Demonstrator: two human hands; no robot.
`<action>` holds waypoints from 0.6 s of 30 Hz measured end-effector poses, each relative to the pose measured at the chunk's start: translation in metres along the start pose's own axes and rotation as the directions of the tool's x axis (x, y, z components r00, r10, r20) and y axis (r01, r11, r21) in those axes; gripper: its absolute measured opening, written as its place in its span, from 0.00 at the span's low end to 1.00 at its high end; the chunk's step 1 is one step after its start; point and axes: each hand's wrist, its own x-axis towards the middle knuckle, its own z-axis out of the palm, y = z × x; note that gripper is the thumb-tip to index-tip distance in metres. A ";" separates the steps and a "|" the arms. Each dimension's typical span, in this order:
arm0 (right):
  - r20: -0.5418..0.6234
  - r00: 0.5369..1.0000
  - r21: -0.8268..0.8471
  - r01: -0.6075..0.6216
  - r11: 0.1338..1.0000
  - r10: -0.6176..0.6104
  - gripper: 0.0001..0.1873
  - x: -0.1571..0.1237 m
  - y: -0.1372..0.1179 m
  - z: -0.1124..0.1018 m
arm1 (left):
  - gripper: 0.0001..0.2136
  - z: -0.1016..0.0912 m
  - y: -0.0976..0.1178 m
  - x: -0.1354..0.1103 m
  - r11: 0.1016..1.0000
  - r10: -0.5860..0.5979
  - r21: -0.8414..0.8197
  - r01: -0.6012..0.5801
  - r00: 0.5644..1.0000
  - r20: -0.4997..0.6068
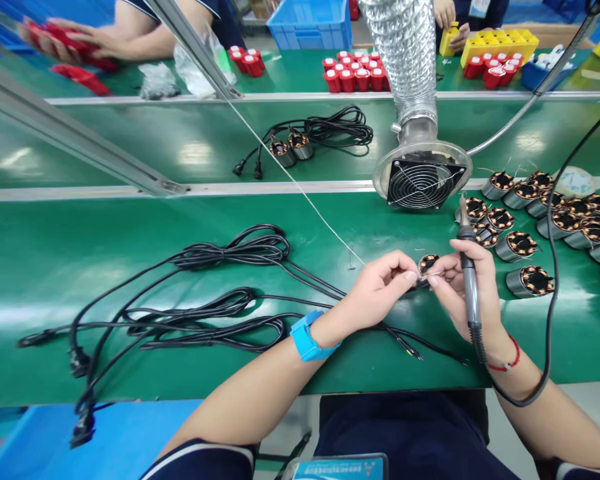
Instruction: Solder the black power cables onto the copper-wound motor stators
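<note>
My left hand (387, 288) is closed in a pinch at a thin wire end beside a motor stator (428, 263) with copper windings. The thumb and fingertips of my right hand (467, 283) pinch at the same thin wire (430, 275) from the other side. Across the back of that hand rests a soldering iron (470, 280), held between thumb and fingers with its tip pointing up and away. A thin pale strand (305, 193) runs down from the upper frame to my left hand. My hands partly hide the stator and the black cable at it.
Coiled black power cords (230, 253) lie to the left, their stripped ends (413, 353) near my wrists. Several stators (570, 217) stand at right. A fume-extractor fan (425, 183) hangs ahead. Across the bench are red housings (355, 72) and co-workers' hands (445, 13).
</note>
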 end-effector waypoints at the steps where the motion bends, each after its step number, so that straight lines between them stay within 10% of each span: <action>1: 0.004 1.000 0.001 -0.004 1.000 0.004 0.25 0.000 -0.001 0.000 | 0.12 0.001 0.000 -0.001 1.000 0.010 0.025 -0.010 1.000 0.007; 10: 0.011 1.000 0.011 0.012 1.000 -0.012 0.22 0.001 -0.007 0.000 | 0.08 -0.002 0.004 -0.001 0.955 0.099 0.276 -0.108 0.994 0.049; 18: 0.006 1.000 -0.114 0.016 0.993 -0.016 0.22 0.002 -0.003 -0.006 | 0.06 0.001 0.007 -0.002 0.976 -0.046 0.213 0.049 0.999 -0.019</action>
